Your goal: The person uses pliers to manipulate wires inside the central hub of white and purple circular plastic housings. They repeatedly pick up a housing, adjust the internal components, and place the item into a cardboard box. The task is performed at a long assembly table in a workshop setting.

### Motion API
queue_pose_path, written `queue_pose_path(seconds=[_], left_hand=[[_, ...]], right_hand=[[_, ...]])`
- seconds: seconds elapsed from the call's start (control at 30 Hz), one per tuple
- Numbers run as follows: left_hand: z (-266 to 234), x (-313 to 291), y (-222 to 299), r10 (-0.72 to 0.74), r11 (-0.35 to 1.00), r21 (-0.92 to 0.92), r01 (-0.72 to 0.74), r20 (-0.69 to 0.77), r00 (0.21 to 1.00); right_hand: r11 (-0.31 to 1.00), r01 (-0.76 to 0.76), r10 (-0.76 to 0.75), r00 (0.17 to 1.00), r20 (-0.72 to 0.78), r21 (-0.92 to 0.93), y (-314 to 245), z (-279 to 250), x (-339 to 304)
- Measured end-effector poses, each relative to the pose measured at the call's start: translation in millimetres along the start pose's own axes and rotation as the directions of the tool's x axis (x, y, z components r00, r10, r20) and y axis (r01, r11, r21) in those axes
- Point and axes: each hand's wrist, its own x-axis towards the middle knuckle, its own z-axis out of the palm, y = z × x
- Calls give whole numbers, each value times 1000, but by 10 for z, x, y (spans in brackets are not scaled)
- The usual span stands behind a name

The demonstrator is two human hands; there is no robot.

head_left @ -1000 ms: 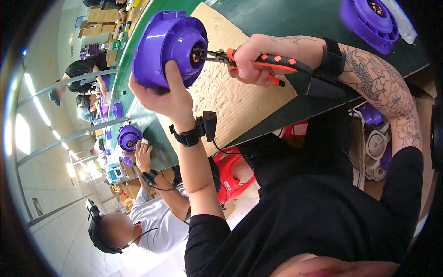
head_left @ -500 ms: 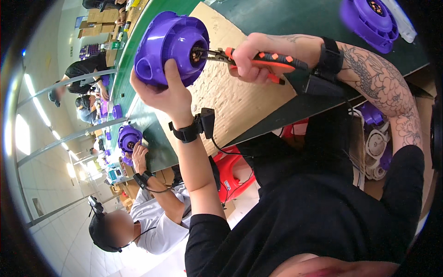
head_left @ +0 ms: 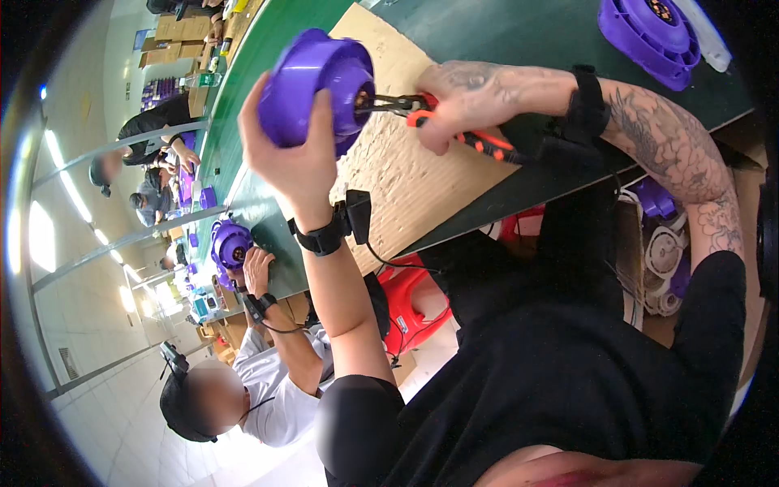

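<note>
My left hand [head_left: 296,162] grips a round purple plastic housing [head_left: 312,77] from its near side, tilting it so its hub faces right. Copper-coloured parts show inside the dark hub hole. In my right hand [head_left: 462,105] is a pair of pliers [head_left: 487,146] with orange and black handles. The jaws of the pliers reach to the hub of the housing; what they grip there, if anything, is too small to tell. Both hands are above a sheet of cardboard [head_left: 406,187] on the green table.
Another purple housing [head_left: 653,40] lies at the far right of the green table [head_left: 519,36]. Beside my right elbow a box holds white and purple parts [head_left: 664,252]. A co-worker [head_left: 280,381] at left handles a similar purple housing [head_left: 231,243]. A red stool [head_left: 406,308] stands below the table.
My left hand has turned the purple housing and shifted it slightly right. My right hand has rolled over, back of the hand now up, with the pliers' handles swung nearer to me.
</note>
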Motion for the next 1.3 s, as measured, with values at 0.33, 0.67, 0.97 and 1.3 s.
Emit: queue_pose_path(seconds=[0.33,0.67,0.97,1.3], left_hand=[[36,-31,-54,-100,942,-329,67,-85,991],[56,-89,-1,-100,952,-307,-12,-345,933],[52,73,160,-44,989,-144,42,-5,999],[-9,-67,-7,5,960,-269,-82,-274,962]], right_hand=[[986,-20,-15,978,-207,-165,-80,-23,-113],[752,42,-234,950,207,657,-24,-68,-175],[946,-82,8,973,-230,-315,-186,-67,-188],[741,-103,-113,955,274,664,-81,-62,-210]])
